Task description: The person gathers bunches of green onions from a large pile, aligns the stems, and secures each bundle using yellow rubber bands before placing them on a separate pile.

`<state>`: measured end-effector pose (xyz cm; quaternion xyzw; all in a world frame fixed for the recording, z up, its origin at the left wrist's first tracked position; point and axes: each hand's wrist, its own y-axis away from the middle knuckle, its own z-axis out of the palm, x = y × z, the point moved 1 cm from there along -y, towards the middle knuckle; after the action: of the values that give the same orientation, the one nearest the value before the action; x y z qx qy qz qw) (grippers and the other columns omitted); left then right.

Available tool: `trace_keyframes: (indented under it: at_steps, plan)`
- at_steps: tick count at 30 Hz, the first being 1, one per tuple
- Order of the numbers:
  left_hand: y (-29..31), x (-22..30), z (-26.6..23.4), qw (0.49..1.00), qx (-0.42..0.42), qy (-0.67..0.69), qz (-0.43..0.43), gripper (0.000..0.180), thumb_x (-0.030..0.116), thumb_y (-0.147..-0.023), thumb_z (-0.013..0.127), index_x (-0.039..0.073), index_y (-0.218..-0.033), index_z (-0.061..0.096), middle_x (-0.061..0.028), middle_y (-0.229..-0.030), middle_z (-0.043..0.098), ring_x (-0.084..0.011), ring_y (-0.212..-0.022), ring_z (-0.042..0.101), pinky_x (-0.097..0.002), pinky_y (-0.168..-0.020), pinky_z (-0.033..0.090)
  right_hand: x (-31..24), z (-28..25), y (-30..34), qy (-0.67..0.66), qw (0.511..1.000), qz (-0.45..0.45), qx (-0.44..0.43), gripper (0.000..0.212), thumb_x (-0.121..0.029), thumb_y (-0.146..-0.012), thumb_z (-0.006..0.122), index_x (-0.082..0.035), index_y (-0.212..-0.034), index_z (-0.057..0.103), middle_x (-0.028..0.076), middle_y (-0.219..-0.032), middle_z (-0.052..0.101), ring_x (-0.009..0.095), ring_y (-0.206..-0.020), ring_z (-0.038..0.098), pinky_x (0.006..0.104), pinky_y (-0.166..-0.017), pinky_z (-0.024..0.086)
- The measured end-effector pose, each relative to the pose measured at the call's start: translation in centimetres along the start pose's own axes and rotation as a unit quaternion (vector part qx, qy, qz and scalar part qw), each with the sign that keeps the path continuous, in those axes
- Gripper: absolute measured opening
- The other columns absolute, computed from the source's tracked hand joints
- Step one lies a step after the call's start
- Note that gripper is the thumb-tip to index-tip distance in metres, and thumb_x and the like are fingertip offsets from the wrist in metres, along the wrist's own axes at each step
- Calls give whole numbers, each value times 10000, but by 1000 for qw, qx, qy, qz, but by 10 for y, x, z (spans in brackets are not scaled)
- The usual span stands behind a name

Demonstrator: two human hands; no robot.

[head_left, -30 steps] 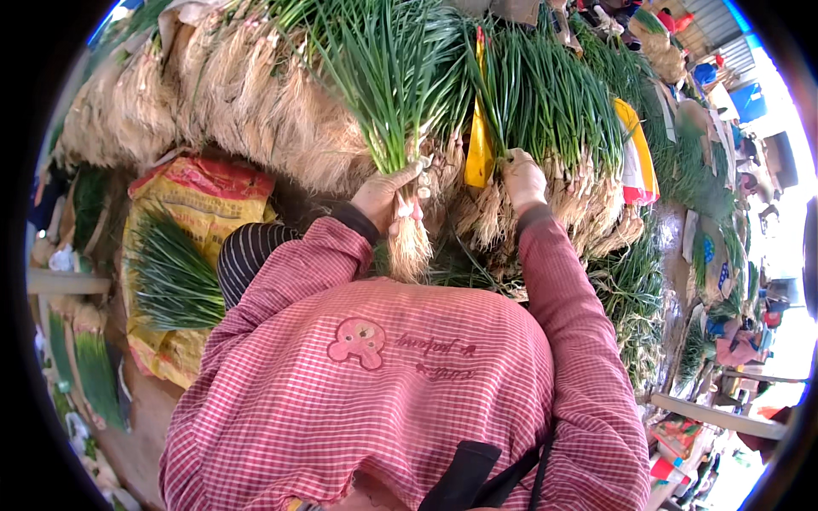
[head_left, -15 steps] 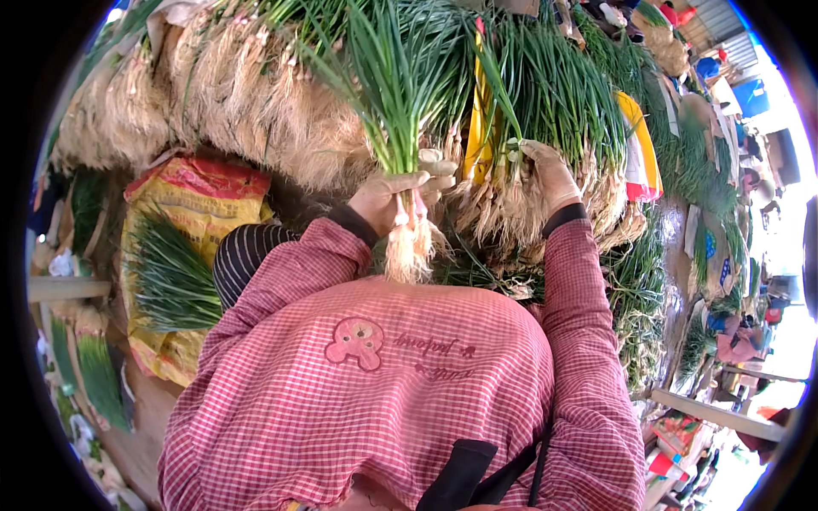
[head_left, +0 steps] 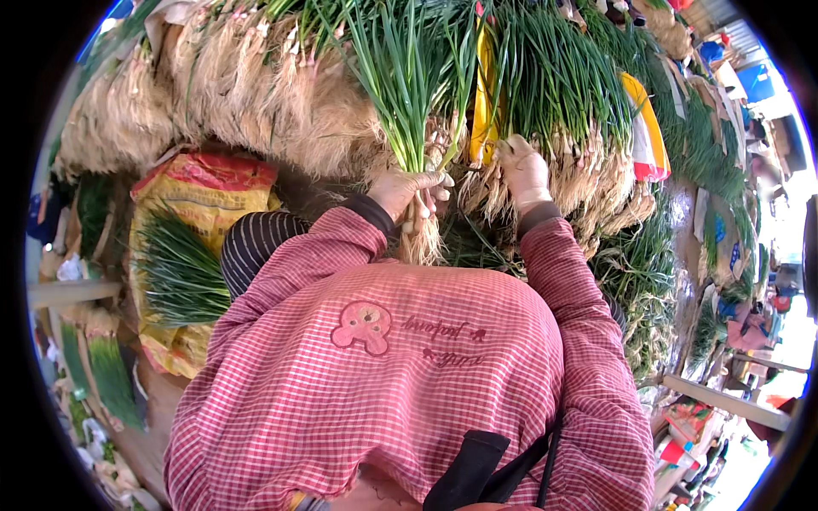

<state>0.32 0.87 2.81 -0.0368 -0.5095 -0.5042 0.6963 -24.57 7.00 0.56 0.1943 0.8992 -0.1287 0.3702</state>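
My left hand [head_left: 404, 191], its fingertips pale and dirt-smeared, is closed round a bunch of scallions [head_left: 411, 128]. Their green leaves point away from me, and the white bulbs and stringy roots hang below my grip. My right hand [head_left: 523, 174] is at the front edge of a heap of loose scallions [head_left: 558, 94], beside a yellow strip [head_left: 484, 94]. Its fingers are bent together among the bulbs and roots; what they hold, if anything, is hidden. One scallion stalk with bent leaves stands at the right side of the held bunch.
A long row of scallions with dry, tan roots [head_left: 256, 102] lies at the far left. Cut greens [head_left: 181, 268] rest on a yellow and red sack [head_left: 166, 345] by my striped knee [head_left: 260, 247]. A yellow, white and red bag [head_left: 649, 128] lies right of the heap.
My right hand has moved slightly left, and the green stalk it held upright is no longer in it. The left-hand bunch has shifted a little right, with an added stalk at its right side.
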Motion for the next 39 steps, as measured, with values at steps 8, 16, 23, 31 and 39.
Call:
trace_keyframes:
  at_steps: [8, 16, 23, 31, 39]
  plan:
    - [-3, -7, -5, 998, 12, -65, 24, 276, 239, -896, 653, -14, -1004, 679, -97, -772, 687, -129, -535, 602, -264, -450, 488, -55, 18, 6, -98, 977, 21, -187, 251, -123, -925, 600, -78, -1172, 594, 68, -1022, 635, 169, -956, 607, 274, -892, 492]
    - [6, 0, -4, 998, -32, 45, 20, 186, 153, -940, 577, -23, -963, 630, -102, -776, 656, -152, -629, 624, -253, -475, 510, -17, 24, -27, 214, 962, -110, -130, 241, -74, -952, 529, -122, -1182, 582, 50, -1060, 618, 152, -1010, 579, 272, -943, 481]
    - [11, -5, 13, 1000, -18, 7, 3, 274, 185, -949, 566, -64, -1034, 643, -135, -763, 670, -167, -608, 635, -260, -500, 535, -55, 40, -6, -470, 835, 245, -145, 252, -211, -956, 566, -69, -1156, 620, 65, -999, 669, 147, -900, 645, 295, -887, 536]
    - [-6, -22, 1, 991, 49, 107, 62, 218, 229, -947, 591, 19, -996, 627, -53, -756, 652, -134, -516, 593, -237, -385, 441, -68, 67, 26, -491, 844, 147, -156, 98, -133, -937, 581, -58, -994, 607, -2, -803, 566, 112, -634, 554, 236, -487, 470]
    - [19, 11, 6, 980, -61, 144, 126, 242, 274, -922, 625, 51, -1006, 586, -65, -787, 649, -199, -516, 637, -311, -405, 519, -80, 28, 44, 261, 767, -30, -585, 308, -192, -921, 550, -158, -1226, 566, 38, -1176, 599, 168, -1103, 559, 279, -958, 448]
